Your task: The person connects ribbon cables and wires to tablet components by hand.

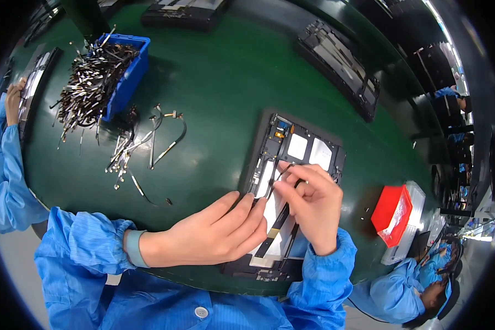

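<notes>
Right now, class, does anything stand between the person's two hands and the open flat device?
Nothing visible blocks the way: the left hand reaches over the left side of the open flat device, and the right hand is above its middle, pinching a thin dark cable.

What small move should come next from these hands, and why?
Perhaps the right hand should gently lower the thin dark cable onto the opened tablet: it pinches the cable, which curves over the tablet's exposed inside, while the left hand is close to the cable's lower part, seemingly well placed to steady it.
</notes>
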Demonstrator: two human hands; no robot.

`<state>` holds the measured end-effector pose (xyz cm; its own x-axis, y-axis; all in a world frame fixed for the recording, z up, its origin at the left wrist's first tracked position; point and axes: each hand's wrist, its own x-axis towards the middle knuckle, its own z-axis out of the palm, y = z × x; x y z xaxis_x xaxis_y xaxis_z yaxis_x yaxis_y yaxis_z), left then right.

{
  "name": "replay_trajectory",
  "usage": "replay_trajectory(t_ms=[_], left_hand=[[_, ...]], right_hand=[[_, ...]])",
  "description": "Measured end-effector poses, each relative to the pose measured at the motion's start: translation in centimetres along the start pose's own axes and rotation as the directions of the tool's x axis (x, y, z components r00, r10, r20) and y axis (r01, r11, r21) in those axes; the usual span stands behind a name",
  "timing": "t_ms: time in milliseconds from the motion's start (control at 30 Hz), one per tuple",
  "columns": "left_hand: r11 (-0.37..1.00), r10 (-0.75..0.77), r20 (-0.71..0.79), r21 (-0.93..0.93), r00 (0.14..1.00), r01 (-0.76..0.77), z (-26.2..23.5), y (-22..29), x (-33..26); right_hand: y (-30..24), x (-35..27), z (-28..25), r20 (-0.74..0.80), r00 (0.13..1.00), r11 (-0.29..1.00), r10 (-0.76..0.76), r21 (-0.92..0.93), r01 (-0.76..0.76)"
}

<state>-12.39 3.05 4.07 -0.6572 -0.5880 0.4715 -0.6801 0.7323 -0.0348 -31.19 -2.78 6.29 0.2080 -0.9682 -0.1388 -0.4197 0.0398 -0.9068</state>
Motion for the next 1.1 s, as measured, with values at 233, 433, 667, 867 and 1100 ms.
replay_trajectory(t_ms=[233, 433, 667, 867, 1100], left_hand=[[0.989, 0.086, 0.110, 0.110, 0.990, -0.098, -0.4, -0.2, 0.3], [0.989, 0.075, 0.121, 0.116, 0.990, -0.089, -0.3, -0.2, 0.4], [0.992, 0.066, 0.094, 0.099, 0.993, -0.076, -0.2, -0.1, 0.5], [0.995, 0.041, 0.071, 0.088, 0.997, -0.047, 0.2, -0.2, 0.2], [0.995, 0.058, 0.105, 0.076, 0.993, -0.067, -0.4, -0.1, 0.4]], right_hand=[[0.3, 0.9, 0.4, -0.070, 0.996, 0.995, -0.060, -0.085, 0.054], [-0.1, 0.9, 0.4, -0.068, 0.997, 0.999, -0.026, -0.044, 0.023], [-0.1, 0.6, 0.4, -0.107, 0.992, 0.996, 0.071, -0.048, -0.077], [-0.6, -2.7, 1.3, 0.158, 0.885, 0.677, -0.438, -0.589, 0.440], [-0.4, -1.1, 1.1, 0.158, 0.866, 0.543, -0.475, -0.722, 0.429]])
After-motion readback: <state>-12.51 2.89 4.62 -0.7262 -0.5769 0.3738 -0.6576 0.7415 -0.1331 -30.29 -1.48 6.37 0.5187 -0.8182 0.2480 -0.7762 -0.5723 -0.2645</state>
